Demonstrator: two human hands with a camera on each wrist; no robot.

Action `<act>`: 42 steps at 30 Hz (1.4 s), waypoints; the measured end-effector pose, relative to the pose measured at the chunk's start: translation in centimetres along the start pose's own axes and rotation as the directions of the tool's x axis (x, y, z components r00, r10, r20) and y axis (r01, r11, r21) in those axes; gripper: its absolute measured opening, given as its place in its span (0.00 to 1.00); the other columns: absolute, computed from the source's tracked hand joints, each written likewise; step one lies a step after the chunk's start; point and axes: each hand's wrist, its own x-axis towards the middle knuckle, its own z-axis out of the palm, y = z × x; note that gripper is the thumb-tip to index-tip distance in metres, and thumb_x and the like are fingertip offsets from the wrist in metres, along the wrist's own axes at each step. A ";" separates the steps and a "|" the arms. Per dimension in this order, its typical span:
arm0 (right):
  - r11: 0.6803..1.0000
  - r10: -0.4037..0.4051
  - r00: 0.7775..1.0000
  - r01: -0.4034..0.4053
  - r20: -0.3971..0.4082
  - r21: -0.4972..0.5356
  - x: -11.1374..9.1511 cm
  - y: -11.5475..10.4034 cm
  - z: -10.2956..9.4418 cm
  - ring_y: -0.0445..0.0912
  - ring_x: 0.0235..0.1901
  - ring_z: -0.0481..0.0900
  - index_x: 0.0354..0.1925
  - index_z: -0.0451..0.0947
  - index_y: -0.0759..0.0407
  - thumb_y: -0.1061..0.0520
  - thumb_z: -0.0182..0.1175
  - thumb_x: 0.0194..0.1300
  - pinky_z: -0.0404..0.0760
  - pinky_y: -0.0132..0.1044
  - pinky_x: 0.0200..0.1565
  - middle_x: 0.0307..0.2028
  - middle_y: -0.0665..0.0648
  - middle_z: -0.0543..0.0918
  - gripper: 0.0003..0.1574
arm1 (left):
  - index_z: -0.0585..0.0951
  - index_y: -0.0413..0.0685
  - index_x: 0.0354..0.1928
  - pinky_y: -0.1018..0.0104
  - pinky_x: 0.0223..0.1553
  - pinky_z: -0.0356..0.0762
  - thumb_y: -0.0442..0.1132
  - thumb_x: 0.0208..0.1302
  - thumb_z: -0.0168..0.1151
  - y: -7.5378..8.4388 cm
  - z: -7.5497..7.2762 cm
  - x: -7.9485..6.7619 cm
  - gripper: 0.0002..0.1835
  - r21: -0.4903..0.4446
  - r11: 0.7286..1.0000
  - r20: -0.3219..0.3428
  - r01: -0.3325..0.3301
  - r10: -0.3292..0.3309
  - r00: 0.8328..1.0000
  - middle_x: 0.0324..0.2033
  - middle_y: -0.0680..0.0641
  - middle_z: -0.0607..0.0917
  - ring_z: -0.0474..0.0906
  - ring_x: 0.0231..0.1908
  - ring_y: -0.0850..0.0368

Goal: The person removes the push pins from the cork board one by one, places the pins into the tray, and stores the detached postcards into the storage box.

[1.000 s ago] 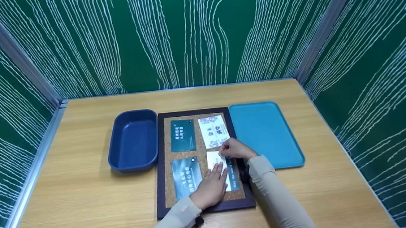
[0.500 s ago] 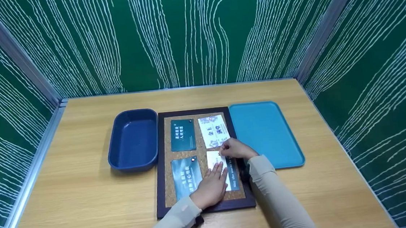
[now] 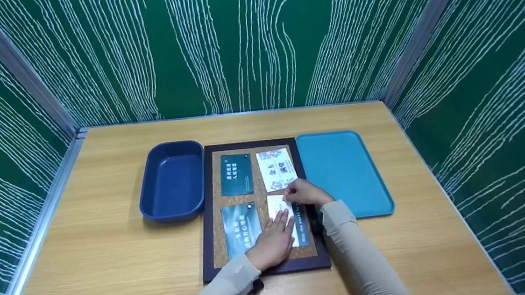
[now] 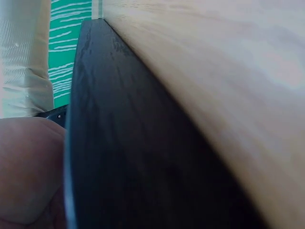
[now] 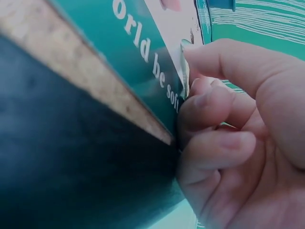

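Lying under flat left hand (image 3: 272, 245), printed card (image 3: 301, 231), edge at curled right grip (image 3: 307, 192), hold unclear

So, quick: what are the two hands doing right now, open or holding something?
Left hand: open, resting on the white-and-teal card.
Right hand: fingers curled at that card's top; what they pinch, if anything, can't be told.

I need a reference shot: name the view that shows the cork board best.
The head view: only it shows the cork board nearly whole, with four cards. The left wrist view has just frame; the right wrist view, frame, a cork strip and one card partly.
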 end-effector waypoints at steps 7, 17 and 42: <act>0.999 -0.006 1.000 0.006 0.016 -0.038 0.0 0.0 -0.1 0.40 0.18 0.67 0.29 0.81 0.60 0.59 0.58 0.63 0.66 0.31 0.22 0.20 0.49 0.75 0.09 | 0.64 0.38 0.70 0.51 0.69 0.63 0.45 0.74 0.45 0.1 -0.1 0.0 0.28 -0.005 1.000 -0.004 -0.004 0.004 1.000 0.71 0.35 0.60 0.55 0.72 0.43; 0.999 -0.046 0.996 0.047 0.073 -0.009 -0.1 0.0 -0.5 0.41 0.19 0.67 0.30 0.81 0.61 0.58 0.56 0.65 0.67 0.31 0.24 0.23 0.50 0.76 0.10 | 0.64 0.38 0.70 0.51 0.69 0.63 0.45 0.73 0.45 0.1 0.0 0.1 0.28 0.009 1.000 -0.004 0.004 -0.004 1.000 0.71 0.35 0.61 0.56 0.72 0.44; 0.994 -0.097 0.994 0.094 0.056 0.057 -0.5 0.5 -1.0 0.41 0.23 0.69 0.34 0.81 0.62 0.59 0.54 0.67 0.69 0.32 0.28 0.29 0.55 0.80 0.10 | 0.63 0.36 0.70 0.50 0.69 0.62 0.44 0.74 0.44 0.2 -0.5 0.0 0.28 -0.008 1.000 0.030 -0.010 0.010 1.000 0.71 0.34 0.59 0.54 0.72 0.42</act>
